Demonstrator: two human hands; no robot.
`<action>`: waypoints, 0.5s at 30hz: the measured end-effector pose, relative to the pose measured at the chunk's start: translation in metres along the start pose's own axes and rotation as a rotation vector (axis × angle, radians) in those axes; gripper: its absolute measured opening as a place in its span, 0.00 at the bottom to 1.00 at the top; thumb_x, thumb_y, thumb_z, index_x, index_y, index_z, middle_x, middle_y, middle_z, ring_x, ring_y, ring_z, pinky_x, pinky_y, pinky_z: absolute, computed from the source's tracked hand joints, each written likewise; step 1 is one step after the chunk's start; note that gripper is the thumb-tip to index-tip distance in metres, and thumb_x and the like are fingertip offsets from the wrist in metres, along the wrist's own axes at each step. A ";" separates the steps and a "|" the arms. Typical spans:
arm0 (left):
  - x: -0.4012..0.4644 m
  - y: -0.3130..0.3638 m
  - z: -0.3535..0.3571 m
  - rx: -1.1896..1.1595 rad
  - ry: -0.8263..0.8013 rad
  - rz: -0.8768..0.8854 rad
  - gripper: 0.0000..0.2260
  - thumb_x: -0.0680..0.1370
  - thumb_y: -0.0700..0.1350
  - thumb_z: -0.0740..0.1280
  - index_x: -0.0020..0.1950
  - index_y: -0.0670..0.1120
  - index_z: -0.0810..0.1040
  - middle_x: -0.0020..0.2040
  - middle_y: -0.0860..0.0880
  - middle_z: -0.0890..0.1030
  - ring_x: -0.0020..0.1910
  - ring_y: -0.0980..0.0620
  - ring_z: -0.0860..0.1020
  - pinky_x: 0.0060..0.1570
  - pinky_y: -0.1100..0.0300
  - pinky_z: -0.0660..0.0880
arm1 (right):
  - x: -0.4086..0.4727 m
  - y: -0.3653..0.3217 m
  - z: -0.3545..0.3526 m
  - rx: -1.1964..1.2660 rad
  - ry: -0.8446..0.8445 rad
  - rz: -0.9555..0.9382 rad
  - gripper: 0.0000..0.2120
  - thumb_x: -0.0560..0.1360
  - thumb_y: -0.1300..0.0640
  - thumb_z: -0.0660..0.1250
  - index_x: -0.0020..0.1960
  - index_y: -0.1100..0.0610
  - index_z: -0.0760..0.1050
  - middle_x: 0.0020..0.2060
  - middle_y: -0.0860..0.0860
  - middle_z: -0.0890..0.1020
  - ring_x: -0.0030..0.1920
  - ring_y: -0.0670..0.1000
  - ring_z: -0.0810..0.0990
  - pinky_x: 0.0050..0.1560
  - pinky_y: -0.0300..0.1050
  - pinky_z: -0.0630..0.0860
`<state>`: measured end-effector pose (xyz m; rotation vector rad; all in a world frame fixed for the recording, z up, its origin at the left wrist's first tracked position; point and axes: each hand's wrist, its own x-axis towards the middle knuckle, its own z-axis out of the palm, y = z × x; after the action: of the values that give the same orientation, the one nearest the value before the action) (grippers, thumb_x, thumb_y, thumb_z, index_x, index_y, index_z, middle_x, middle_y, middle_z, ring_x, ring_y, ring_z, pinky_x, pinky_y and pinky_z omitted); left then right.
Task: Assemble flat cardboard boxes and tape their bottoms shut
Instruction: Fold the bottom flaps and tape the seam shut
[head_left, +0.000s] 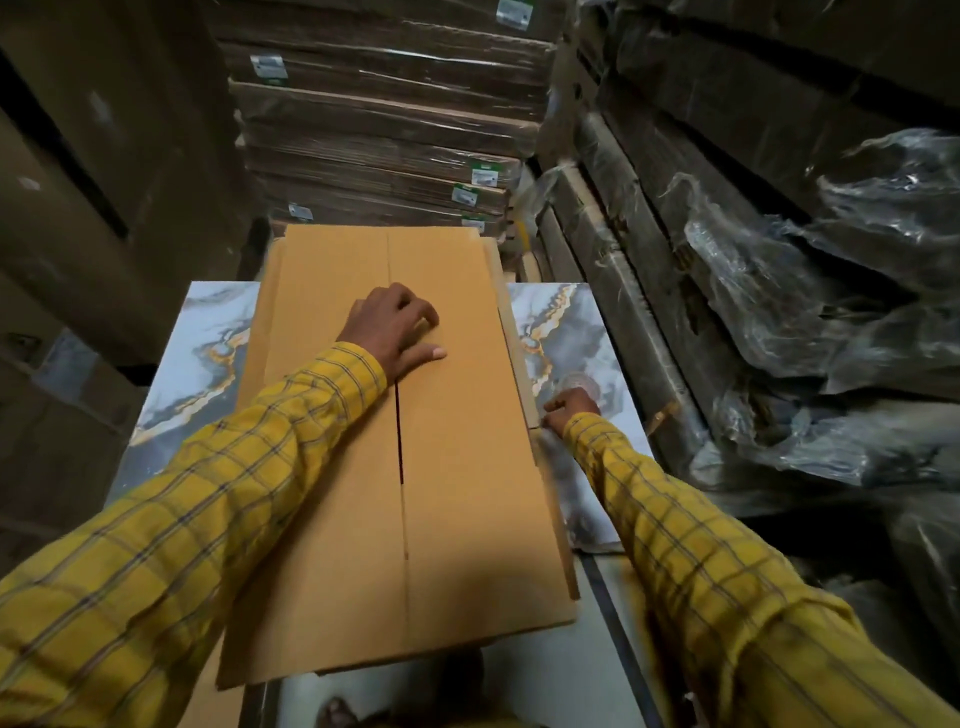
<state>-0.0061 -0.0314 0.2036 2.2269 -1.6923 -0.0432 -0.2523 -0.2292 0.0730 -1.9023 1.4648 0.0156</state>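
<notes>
1. On the marble-patterned desk (208, 364) a cardboard box (457, 467) is laid with its flaps folded down, the seam between them running lengthwise along the middle.
2. The seam is seen partly gaping as a dark slit near the middle, and no tape is visible along it, so the taping is judged as not yet done.
3. The left hand (395, 332) is pressed on the flaps over the seam, its fingers (426, 317) loosely bent and nothing gripped in them.
4. The right hand (569, 408) is held at the box's right edge, fingers curled; a clear roll, probably tape (579, 385), is glimpsed just beyond it, but whether it is gripped cannot be told.
5. The stage is judged as early: flaps closed and held, with the sealing and any further boxes left.
6. Bundles of flat cardboard (384, 135) are stacked beyond the desk, and plastic-wrapped packs (779, 291) are piled close on the right.
7. Elbow room on the right is narrowed by those packs.
</notes>
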 end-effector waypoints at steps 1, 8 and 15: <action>0.003 -0.002 0.000 -0.031 -0.003 -0.010 0.22 0.73 0.61 0.71 0.62 0.51 0.77 0.58 0.46 0.72 0.58 0.44 0.70 0.59 0.48 0.69 | 0.010 0.006 0.002 -0.029 -0.021 0.000 0.14 0.72 0.61 0.75 0.58 0.59 0.81 0.63 0.56 0.81 0.64 0.56 0.78 0.68 0.44 0.72; 0.019 -0.022 -0.004 -0.360 -0.028 -0.107 0.21 0.67 0.53 0.80 0.58 0.52 0.81 0.54 0.50 0.71 0.50 0.59 0.71 0.54 0.66 0.70 | 0.072 0.032 0.016 -0.242 -0.128 0.035 0.26 0.74 0.49 0.73 0.69 0.57 0.76 0.75 0.55 0.69 0.74 0.58 0.68 0.73 0.47 0.67; 0.038 -0.021 -0.013 -0.231 -0.190 0.133 0.21 0.73 0.51 0.76 0.64 0.52 0.79 0.49 0.55 0.78 0.47 0.61 0.73 0.48 0.77 0.67 | 0.084 0.024 0.018 -0.072 0.074 -0.052 0.16 0.72 0.55 0.76 0.55 0.63 0.84 0.56 0.59 0.84 0.57 0.59 0.81 0.62 0.48 0.77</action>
<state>0.0271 -0.0590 0.2170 1.9898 -1.8251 -0.4081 -0.2356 -0.2916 0.0119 -2.0179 1.4811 -0.0267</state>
